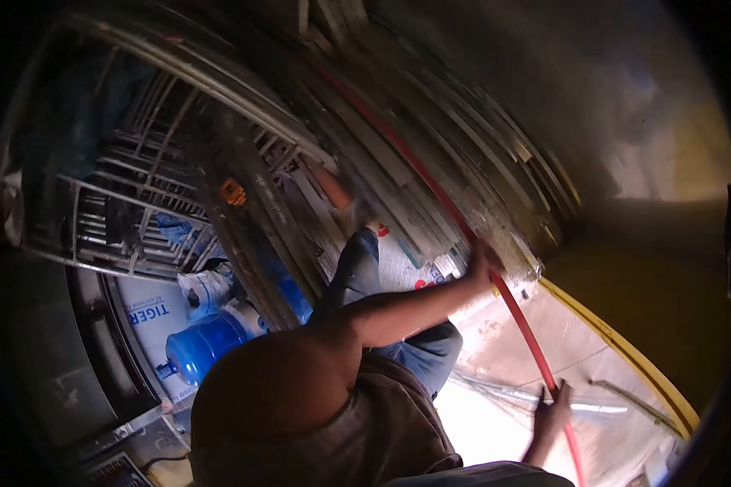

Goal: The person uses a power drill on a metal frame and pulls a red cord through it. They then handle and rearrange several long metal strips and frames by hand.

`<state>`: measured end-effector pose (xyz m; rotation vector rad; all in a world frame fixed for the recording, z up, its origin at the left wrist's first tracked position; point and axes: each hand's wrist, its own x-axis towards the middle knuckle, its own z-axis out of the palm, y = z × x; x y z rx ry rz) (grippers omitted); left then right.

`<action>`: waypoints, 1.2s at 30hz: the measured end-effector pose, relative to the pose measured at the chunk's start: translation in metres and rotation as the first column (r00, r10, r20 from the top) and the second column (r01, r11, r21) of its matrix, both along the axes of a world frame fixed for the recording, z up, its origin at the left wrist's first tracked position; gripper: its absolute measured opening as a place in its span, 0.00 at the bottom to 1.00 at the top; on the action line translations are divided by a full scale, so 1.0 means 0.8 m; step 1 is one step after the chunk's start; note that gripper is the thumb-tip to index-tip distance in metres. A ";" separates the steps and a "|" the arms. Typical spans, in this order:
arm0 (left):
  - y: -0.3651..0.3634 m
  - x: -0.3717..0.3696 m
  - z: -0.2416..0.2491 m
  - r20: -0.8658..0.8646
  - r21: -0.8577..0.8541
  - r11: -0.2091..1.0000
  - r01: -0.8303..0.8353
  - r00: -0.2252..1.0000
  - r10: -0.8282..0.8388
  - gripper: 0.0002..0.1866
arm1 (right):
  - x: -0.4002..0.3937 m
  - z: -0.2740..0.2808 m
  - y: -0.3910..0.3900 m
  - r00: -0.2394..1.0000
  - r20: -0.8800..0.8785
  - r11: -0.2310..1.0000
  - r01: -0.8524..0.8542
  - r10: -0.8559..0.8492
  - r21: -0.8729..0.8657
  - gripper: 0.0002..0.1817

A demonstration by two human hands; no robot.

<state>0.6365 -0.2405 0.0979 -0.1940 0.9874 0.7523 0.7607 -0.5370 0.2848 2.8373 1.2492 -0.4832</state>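
Red pipe [479,252] ran in a long diagonal across the head view, from the dim stack of metal bars and strips [430,146] at the upper middle down to the lower right edge, lying along the front of that leaning stack. Two hands gripped it. One hand [485,261], at the end of a bare arm stretched out over a shaved head [268,381] and a brown shirt [365,438], was closed around the pipe about midway along its length, just where the bars ended. The other hand [554,412], lower and nearer the bottom right, was wrapped around the pipe too, fingers curled over it. Which of these was the left and which the right could not be told from this warped, upside-down view. A yellow-edged panel [625,349] curved beside the pipe to the right. To the left, well apart, lay a blue water jug [203,345] beside a white sack printed TIGER [148,312], with a metal grille frame [122,211] above them. A leg in blue jeans [353,272] showed between the jug and the pipe.
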 end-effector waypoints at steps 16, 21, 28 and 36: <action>-0.074 0.002 0.102 0.317 0.389 0.900 0.195 0.889 -0.329 0.19 | 0.089 0.192 -0.141 0.928 0.331 0.984 0.177 -0.171 0.010 0.17; -0.140 0.006 0.316 0.688 0.057 0.882 0.467 0.622 -0.374 0.16 | 0.005 0.088 -0.084 0.983 0.178 0.997 -0.060 0.050 0.053 0.18; 0.096 -0.075 0.206 -0.073 0.062 0.991 0.116 0.991 -0.111 0.11 | -0.070 0.000 -0.012 0.980 0.026 0.978 -0.197 0.196 0.070 0.19; 0.317 -0.252 0.167 -0.273 0.294 0.954 0.066 0.962 0.018 0.13 | -0.044 -0.008 -0.066 0.996 -0.039 0.991 -0.081 0.078 -0.102 0.20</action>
